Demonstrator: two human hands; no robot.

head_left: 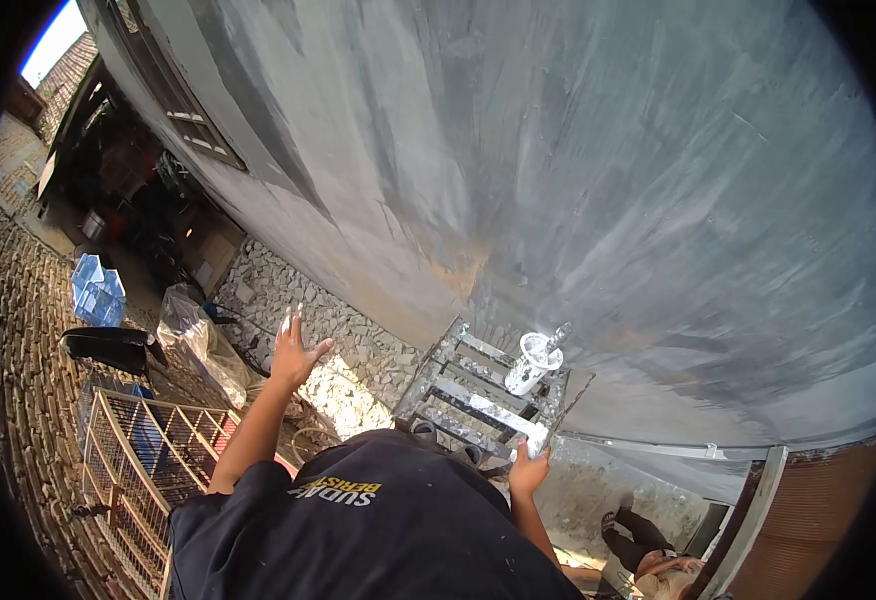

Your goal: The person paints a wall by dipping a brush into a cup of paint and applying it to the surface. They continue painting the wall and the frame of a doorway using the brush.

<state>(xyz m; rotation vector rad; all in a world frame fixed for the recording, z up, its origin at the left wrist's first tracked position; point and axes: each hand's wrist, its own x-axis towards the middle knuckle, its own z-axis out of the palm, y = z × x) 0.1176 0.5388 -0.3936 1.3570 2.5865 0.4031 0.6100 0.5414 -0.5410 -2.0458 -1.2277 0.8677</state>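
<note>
My left hand (300, 352) is raised out to the left, fingers spread, with white smears on the fingertips and nothing in it. Lower right, my right hand (529, 470) is closed around the paint-splashed edge of a slatted stand (473, 397) beneath me. Its fingers are partly hidden there. On the stand's slats, close to the wall, is a white bucket (524, 378) with white smears. A paint-covered handle (560, 336) sticks up from its rim; what it belongs to is hidden.
A grey, streaked wall (598, 180) rises ahead. Rubble (288, 290) covers the ground along its base. To the left are a wooden cage (148, 450), a blue crate (98, 290) and roof tiles (18, 400). A person (648, 550) is below at lower right.
</note>
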